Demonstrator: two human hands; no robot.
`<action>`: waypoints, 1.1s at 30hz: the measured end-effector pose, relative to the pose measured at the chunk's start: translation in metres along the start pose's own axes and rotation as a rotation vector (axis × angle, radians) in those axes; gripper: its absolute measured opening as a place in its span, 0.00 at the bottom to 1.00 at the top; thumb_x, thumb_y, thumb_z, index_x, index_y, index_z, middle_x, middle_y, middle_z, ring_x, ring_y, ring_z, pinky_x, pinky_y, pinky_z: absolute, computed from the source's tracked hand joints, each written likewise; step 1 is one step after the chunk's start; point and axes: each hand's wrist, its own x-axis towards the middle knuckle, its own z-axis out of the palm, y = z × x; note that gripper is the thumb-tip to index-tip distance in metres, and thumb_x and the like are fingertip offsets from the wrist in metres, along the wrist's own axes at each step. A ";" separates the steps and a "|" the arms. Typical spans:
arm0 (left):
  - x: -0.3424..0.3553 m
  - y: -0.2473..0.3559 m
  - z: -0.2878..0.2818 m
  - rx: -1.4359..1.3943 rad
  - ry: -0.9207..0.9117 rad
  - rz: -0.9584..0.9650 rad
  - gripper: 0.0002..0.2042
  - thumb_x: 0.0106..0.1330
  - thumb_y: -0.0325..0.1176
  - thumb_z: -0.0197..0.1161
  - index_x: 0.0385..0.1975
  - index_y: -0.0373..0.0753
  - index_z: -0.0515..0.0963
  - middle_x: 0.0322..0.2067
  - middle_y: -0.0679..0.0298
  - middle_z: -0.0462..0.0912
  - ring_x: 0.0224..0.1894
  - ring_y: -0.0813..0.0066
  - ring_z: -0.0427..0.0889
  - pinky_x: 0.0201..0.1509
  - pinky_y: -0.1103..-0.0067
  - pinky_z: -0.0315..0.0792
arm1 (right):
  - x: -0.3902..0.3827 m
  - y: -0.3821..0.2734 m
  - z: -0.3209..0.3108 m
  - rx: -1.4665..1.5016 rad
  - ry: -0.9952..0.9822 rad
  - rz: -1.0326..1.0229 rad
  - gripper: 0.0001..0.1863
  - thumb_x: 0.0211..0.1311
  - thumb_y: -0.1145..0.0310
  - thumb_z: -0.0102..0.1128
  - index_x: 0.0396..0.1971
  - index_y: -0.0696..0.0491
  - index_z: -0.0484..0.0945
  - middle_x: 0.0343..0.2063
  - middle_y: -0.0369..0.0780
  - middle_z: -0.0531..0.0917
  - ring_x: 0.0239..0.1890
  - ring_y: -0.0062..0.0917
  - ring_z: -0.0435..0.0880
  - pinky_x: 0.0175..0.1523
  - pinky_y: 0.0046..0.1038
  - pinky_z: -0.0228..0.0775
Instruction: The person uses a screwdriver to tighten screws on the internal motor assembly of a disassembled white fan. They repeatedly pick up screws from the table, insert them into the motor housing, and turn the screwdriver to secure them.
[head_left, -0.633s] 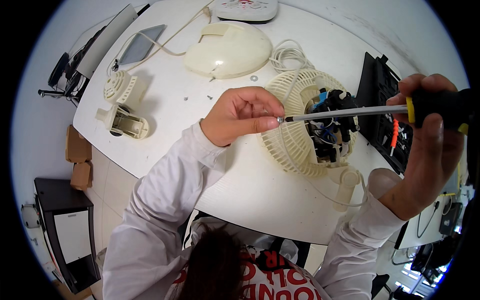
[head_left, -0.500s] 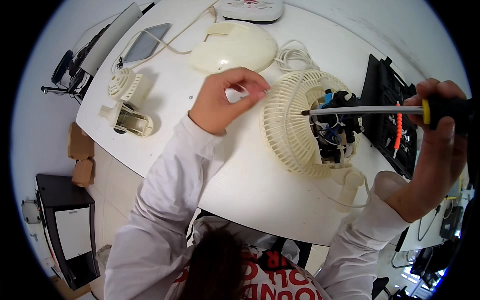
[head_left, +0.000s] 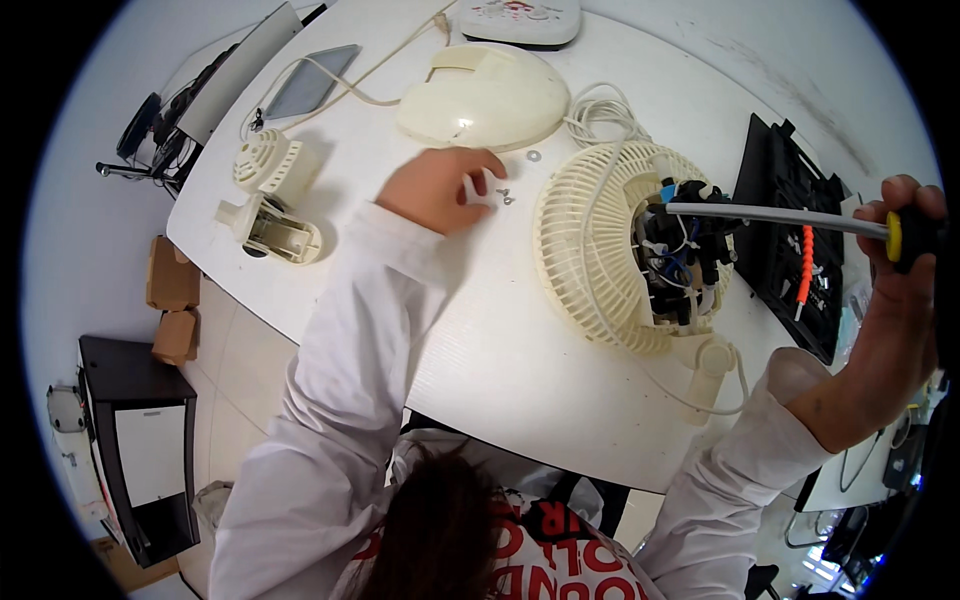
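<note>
My right hand (head_left: 900, 235) is wrapped round the black and yellow handle of a long screwdriver (head_left: 790, 214). Its shaft points left, and the tip is over the exposed motor and wiring (head_left: 680, 250) of a cream fan. The fan's round slatted grille (head_left: 575, 240) lies on the table with the motor side up. Left of it, my left hand (head_left: 438, 190) is low over the tabletop, fingers curved and apart from the thumb, with nothing seen in them. Small screws (head_left: 506, 197) lie just right of its fingertips. A metal washer (head_left: 534, 156) rests a little farther back.
Behind my left hand sits a cream oval base (head_left: 485, 100) beside a coiled cable (head_left: 605, 115). Cream housing parts (head_left: 280, 225) and a grey tablet (head_left: 312, 80) are on the left. An open black tool case (head_left: 790, 240) with an orange-shafted tool (head_left: 806, 265) is at right.
My left hand has moved away from the grille's edge, and its thumb and fingers have parted; screws and a washer now show there. The screwdriver has shifted right, and the view has moved slightly.
</note>
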 end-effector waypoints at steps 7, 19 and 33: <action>-0.018 -0.037 -0.063 0.152 0.332 -0.243 0.06 0.59 0.27 0.67 0.36 0.37 0.83 0.33 0.66 0.86 0.32 0.78 0.81 0.36 0.80 0.75 | 0.008 -0.011 0.026 0.177 0.105 -0.034 0.25 0.65 0.53 0.66 0.48 0.60 0.76 0.39 0.50 0.84 0.40 0.30 0.88 0.36 0.23 0.88; -0.014 -0.025 -0.042 0.237 -0.015 -0.082 0.10 0.50 0.26 0.72 0.33 0.44 0.86 0.34 0.61 0.83 0.39 0.67 0.81 0.43 0.73 0.76 | 0.010 -0.001 0.001 0.046 0.039 -0.065 0.21 0.67 0.57 0.63 0.49 0.59 0.76 0.41 0.50 0.84 0.43 0.32 0.88 0.39 0.25 0.87; -0.004 -0.025 -0.018 0.360 0.132 0.110 0.05 0.55 0.26 0.67 0.31 0.41 0.82 0.32 0.62 0.85 0.42 0.59 0.81 0.44 0.68 0.75 | -0.004 0.014 -0.055 -0.124 0.005 0.030 0.23 0.77 0.58 0.48 0.61 0.60 0.70 0.56 0.51 0.78 0.55 0.36 0.83 0.61 0.32 0.76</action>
